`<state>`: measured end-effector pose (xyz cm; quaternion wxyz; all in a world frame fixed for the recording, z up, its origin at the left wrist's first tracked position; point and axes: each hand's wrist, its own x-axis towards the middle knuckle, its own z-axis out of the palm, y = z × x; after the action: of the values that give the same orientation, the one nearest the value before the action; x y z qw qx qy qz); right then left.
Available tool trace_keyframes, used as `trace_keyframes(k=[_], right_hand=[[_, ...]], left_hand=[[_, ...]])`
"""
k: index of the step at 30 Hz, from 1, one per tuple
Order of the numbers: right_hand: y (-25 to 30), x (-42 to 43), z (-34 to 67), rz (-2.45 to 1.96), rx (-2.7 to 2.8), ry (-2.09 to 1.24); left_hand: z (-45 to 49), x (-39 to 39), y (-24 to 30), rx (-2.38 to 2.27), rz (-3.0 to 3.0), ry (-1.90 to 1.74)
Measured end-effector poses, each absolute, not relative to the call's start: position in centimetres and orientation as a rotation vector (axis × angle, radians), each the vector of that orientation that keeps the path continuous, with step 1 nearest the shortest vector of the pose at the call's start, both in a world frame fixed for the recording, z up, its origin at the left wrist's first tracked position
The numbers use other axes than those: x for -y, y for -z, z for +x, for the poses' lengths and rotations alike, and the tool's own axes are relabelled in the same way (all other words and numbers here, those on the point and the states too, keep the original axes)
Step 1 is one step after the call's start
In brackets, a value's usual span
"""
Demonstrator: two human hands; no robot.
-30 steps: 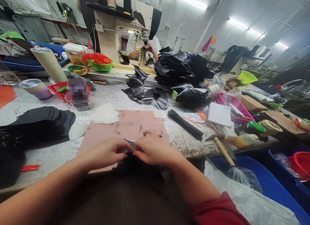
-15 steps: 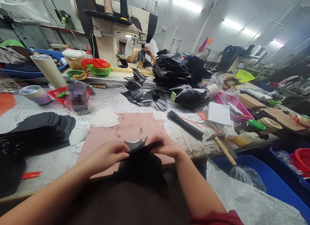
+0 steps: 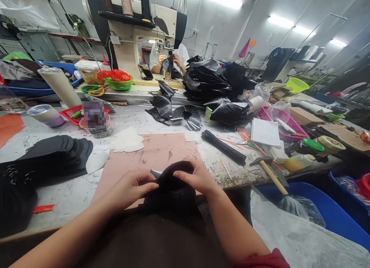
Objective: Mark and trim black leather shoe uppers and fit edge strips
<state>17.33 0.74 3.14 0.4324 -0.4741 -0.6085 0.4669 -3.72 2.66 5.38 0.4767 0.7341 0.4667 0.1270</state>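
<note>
Between my hands is a black leather piece [image 3: 173,179], held up over the near edge of a pink board [image 3: 154,148]. My left hand [image 3: 138,187] pinches its left side between thumb and fingers. On the right, my right hand [image 3: 195,175] grips the upper edge, thumb in front and fingers behind. The piece curves upward in an arch between the two grips, and its lower part hangs dark against my apron. A pale strip of its edge shows beside my left fingertips. Its far side is hidden.
Stacked black pieces [image 3: 54,152] lie at left, white paper pieces [image 3: 127,140] behind the board. A bundle of black strips [image 3: 222,146] and a hammer [image 3: 273,177] lie right. Beyond stand a black leather pile [image 3: 205,81] and a sewing machine [image 3: 124,44] with a person working at it.
My right hand has turned and lifted its side of the black piece, which now bends up into an arch. My left hand keeps its pinch. The view has shifted slightly.
</note>
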Motion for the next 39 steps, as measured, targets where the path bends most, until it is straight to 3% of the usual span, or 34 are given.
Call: trace_keyframes(k=[8,19,30,39], right_hand=[[-3.7,0.5,16.6,-1.186,1.401,-1.141],[-4.3,1.2,15.7,-1.245,1.431,-0.994],[-4.8,1.5,15.4,-1.303,1.445,-0.885],[-5.2,1.3,15.6,-1.371,1.583,-0.783]], left_hand=[[-4.1,-1.7,-5.0,-1.139,1.527,-0.542],[-4.6,-2.4,-6.2,-0.986,1.856,-0.359],[-3.7,-1.2,-5.5,-1.150,1.653,-0.692],[-4.1,-2.3,-6.3,-0.995,1.858,-0.425]])
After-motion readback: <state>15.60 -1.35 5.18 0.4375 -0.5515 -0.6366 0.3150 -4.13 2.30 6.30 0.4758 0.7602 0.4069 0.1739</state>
